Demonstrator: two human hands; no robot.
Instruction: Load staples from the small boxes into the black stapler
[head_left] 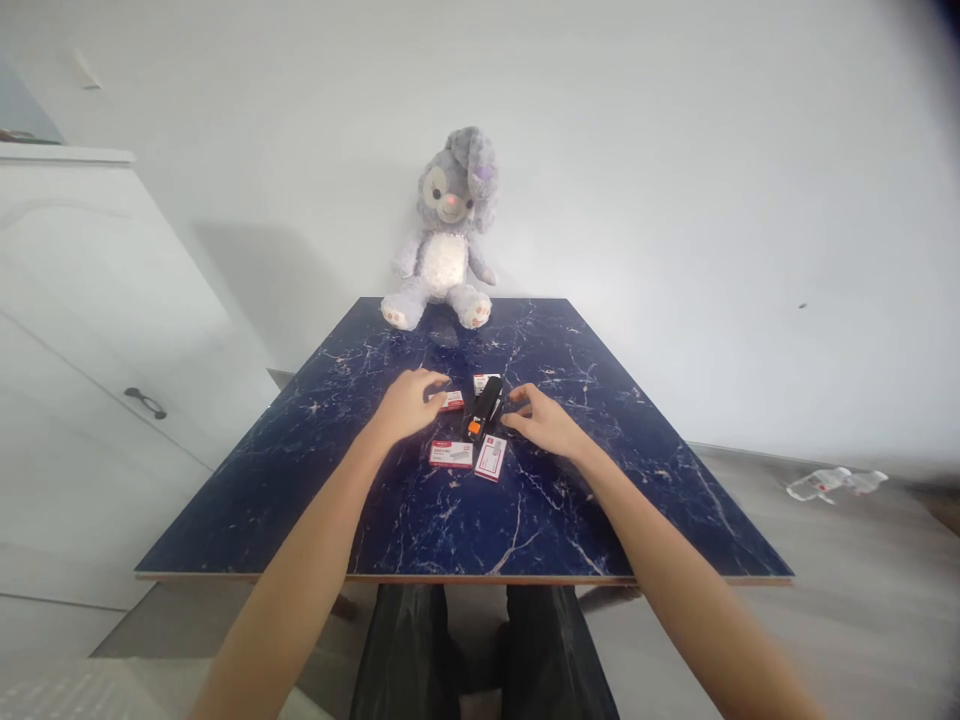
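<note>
A black stapler point(489, 398) with an orange part lies slantwise on the dark blue marbled table. Small red-and-white boxes, which look like staple boxes, lie around it. One box point(452, 401) is left of the stapler, right by the thumb of my left hand point(409, 405). That hand's thumb and fingers are apart, and I see nothing held. Behind the stapler is a box point(485, 382), partly covered. Nearer me lie a box point(451, 455) and a tilted box point(490, 458). My right hand point(547, 422) hovers right of the stapler, fingers loosely bent and apart, holding nothing.
A grey plush rabbit point(445, 262) sits at the table's far edge against the white wall. On the left stands a white cabinet point(97, 330) with a dark handle. Clear plastic items point(836, 483) lie on the floor at right. My legs are under the table's front edge.
</note>
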